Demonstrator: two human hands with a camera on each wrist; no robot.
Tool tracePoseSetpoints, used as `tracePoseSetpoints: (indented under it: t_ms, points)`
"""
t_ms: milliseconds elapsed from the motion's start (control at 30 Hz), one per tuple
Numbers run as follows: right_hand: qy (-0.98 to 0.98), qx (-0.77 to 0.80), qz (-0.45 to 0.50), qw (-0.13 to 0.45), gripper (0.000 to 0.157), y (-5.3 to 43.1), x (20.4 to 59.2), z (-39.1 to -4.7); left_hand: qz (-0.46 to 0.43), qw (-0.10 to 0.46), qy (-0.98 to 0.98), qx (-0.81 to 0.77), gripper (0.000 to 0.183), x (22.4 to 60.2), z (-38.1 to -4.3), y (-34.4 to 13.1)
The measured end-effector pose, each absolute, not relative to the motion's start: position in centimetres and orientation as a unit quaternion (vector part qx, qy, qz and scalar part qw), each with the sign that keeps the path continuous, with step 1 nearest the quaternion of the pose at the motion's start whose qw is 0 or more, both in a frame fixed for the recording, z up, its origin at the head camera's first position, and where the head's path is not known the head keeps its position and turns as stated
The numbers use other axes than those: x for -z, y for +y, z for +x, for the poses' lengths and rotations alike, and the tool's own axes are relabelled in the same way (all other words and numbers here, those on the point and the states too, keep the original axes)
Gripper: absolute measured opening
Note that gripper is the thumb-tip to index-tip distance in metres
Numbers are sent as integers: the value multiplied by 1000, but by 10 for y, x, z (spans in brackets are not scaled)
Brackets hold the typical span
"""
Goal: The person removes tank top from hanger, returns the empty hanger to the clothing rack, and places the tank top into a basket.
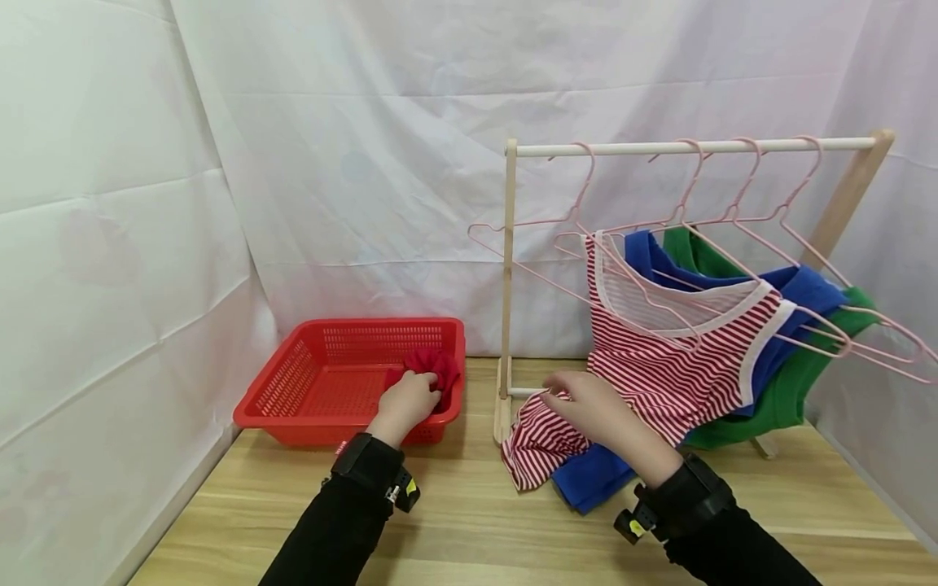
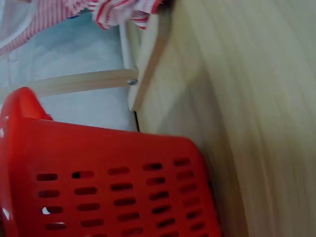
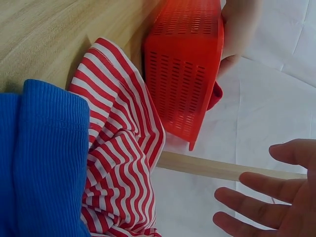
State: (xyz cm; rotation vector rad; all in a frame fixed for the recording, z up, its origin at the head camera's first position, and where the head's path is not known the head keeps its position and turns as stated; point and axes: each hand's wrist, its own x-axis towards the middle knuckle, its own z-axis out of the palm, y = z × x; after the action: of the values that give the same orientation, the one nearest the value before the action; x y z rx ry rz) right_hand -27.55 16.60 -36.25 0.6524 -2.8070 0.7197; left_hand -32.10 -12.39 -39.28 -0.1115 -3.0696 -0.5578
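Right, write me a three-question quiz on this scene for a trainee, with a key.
1. How many pink hangers hook over the white rail?
2. Which hand reaches inside the red basket, and what is it touching there?
3. True or false: the right hand grips one of the hangers.

Key
1. Four.
2. The left hand; it is touching the red cloth.
3. False. The right hand's fingers are spread and hold nothing.
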Motion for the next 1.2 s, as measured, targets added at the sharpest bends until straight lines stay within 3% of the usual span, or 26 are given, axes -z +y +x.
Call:
tracePoseSetpoints:
  t_ms: [200,600,1200]
  points:
    - [-950,-200,220,98,28,164,364,-276,-25,13,-995,100,28,389,-315,-119]
    - [-961,-130,205,131,37,159,366,-279,-40,190,-976,100,33,382,-308,-108]
    - [-942,-125,228,214,44,159,344,-268,-160,332,-916,161,27,343,-290,-63]
